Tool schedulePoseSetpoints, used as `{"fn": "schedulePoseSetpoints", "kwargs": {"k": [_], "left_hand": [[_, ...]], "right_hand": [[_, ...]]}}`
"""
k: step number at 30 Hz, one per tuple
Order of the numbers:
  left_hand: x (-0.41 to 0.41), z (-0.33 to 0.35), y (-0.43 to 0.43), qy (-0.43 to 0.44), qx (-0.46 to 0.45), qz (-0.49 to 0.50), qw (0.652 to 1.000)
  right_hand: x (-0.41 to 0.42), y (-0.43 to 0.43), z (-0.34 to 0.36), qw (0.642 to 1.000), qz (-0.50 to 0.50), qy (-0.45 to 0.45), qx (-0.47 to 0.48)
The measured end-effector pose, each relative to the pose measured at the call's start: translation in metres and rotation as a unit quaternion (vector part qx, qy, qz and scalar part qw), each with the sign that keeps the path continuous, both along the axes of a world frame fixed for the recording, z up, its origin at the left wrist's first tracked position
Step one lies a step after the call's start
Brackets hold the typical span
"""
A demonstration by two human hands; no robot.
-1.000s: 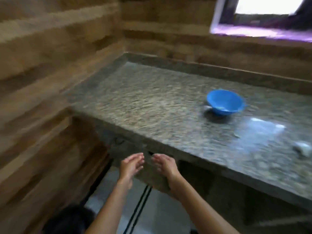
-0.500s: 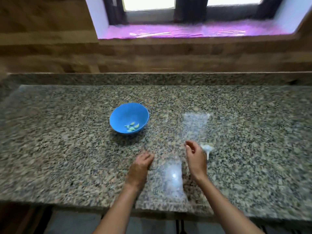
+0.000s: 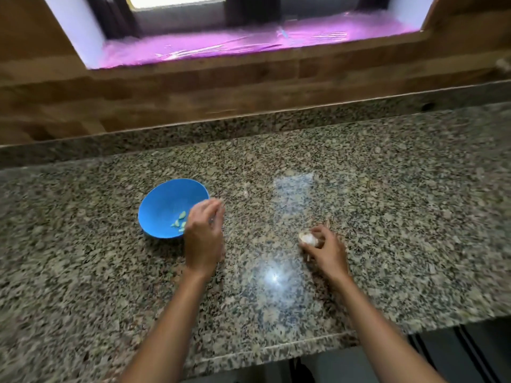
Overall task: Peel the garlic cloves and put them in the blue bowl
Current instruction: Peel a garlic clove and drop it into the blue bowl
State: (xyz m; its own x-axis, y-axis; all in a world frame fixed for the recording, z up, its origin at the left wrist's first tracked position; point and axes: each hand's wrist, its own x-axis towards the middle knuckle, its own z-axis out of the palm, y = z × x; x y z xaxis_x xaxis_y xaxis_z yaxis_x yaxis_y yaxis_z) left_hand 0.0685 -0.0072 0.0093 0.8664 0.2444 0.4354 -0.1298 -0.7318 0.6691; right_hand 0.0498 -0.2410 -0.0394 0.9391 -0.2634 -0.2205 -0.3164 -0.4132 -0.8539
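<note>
A blue bowl (image 3: 166, 205) stands on the granite counter (image 3: 387, 217), left of centre, with several pale peeled garlic cloves (image 3: 179, 221) in its bottom. My left hand (image 3: 203, 234) hovers at the bowl's right rim, fingers bunched and pointing away; motion blur hides whether anything is in them. To the right, my right hand (image 3: 326, 250) rests on the counter with its fingers closed around a white garlic bulb (image 3: 308, 239), which shows at the fingertips.
A raised granite ledge and a wooden wall run along the back, under a window sill covered in pink film (image 3: 249, 42). The counter's front edge (image 3: 276, 348) lies near my forearms. Window glare shines on the counter between my hands.
My left hand has moved forward and up to the bowl's right rim. My right hand has closed on the garlic bulb that lay beside it. The camera has tilted slightly.
</note>
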Motion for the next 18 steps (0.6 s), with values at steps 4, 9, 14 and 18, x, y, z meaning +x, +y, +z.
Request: {"fn": "schedulePoseSetpoints", "kwargs": {"k": [4, 9, 14, 18], "left_hand": [[-0.023, -0.017, -0.050, 0.265, -0.247, -0.148, 0.920], [-0.028, -0.046, -0.051, 0.309, -0.317, -0.124, 0.888], [-0.038, -0.048, -0.043, 0.263, -0.226, -0.065, 0.936], [-0.035, -0.048, -0.035, 0.281, -0.404, 0.006, 0.870]], "right_hand": [[-0.013, 0.027, -0.005, 0.986, 0.023, -0.009, 0.163], [-0.019, 0.050, -0.017, 0.987, 0.051, -0.044, 0.146], [-0.024, 0.067, -0.022, 0.987, 0.054, -0.048, 0.144], [-0.025, 0.071, -0.015, 0.992, 0.091, -0.079, 0.046]]}}
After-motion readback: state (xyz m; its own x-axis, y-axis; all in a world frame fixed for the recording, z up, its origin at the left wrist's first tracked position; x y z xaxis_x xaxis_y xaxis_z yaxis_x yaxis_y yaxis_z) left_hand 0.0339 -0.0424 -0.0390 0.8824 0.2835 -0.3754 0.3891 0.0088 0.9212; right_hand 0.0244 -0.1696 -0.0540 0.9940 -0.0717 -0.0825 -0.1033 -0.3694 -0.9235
